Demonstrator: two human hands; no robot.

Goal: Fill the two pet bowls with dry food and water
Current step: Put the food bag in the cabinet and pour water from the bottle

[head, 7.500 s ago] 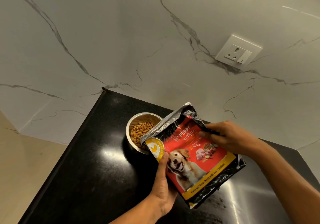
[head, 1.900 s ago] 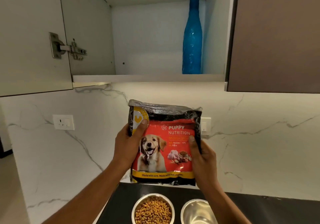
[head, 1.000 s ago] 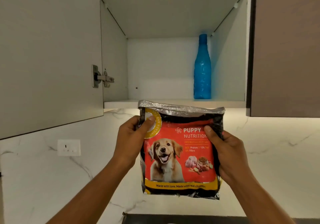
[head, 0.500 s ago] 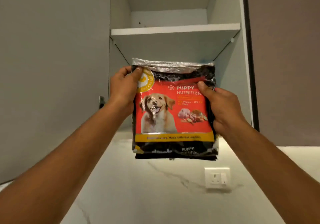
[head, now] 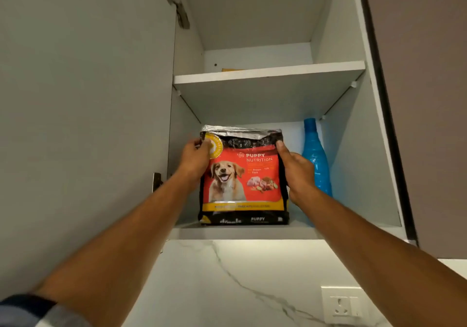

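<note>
The red and black puppy food bag (head: 242, 177) stands upright on the lower shelf (head: 242, 231) of the open wall cupboard, its folded silver top upward. My left hand (head: 195, 161) grips the bag's upper left edge, thumb on the yellow badge. My right hand (head: 297, 172) holds its right side. A blue water bottle (head: 316, 159) stands on the same shelf, just right of my right hand. The two pet bowls are out of view below.
The open cupboard door (head: 83, 114) fills the left side, hinges along its edge. An upper shelf (head: 267, 72) sits above the bag. A brown closed cabinet (head: 429, 99) is on the right. A marble backsplash with a wall socket (head: 345, 305) lies below.
My view has tilted up from the counter and bowls to the cupboard. Both hands have carried the bag forward and set its base on the lower shelf beside the blue bottle.
</note>
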